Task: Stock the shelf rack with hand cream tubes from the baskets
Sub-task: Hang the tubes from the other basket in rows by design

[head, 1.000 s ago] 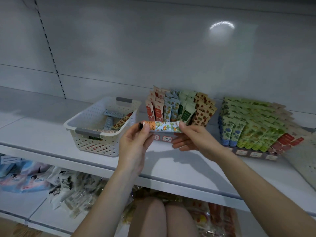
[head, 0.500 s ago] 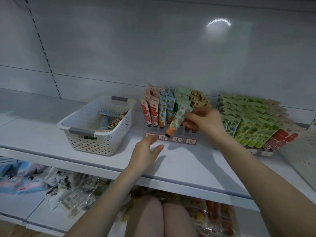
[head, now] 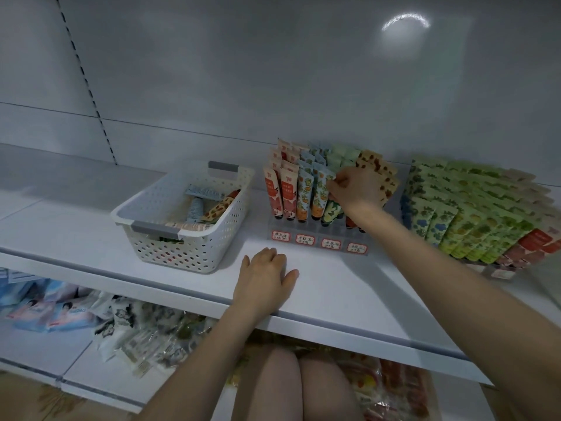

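A clear tiered rack (head: 318, 238) with red-bordered labels stands on the white shelf (head: 349, 293), filled with upright hand cream tubes in red, blue-orange, green and tan rows. My right hand (head: 355, 189) pinches the top of a blue-and-orange tube (head: 319, 196) standing in the front row. My left hand (head: 264, 278) lies flat and empty on the shelf in front of the rack. To the left, a white perforated basket (head: 182, 238) holds several loose tubes (head: 209, 205).
A second, larger rack of green, blue and red tubes (head: 473, 214) stands at the right. The lower shelf (head: 91, 344) holds packets and wipes. My knees (head: 297, 387) are below the shelf edge. The back panel is bare.
My left hand let go of the tube and dropped flat onto the shelf. My right hand carried the tube to the rack and stood it upright in the front row.
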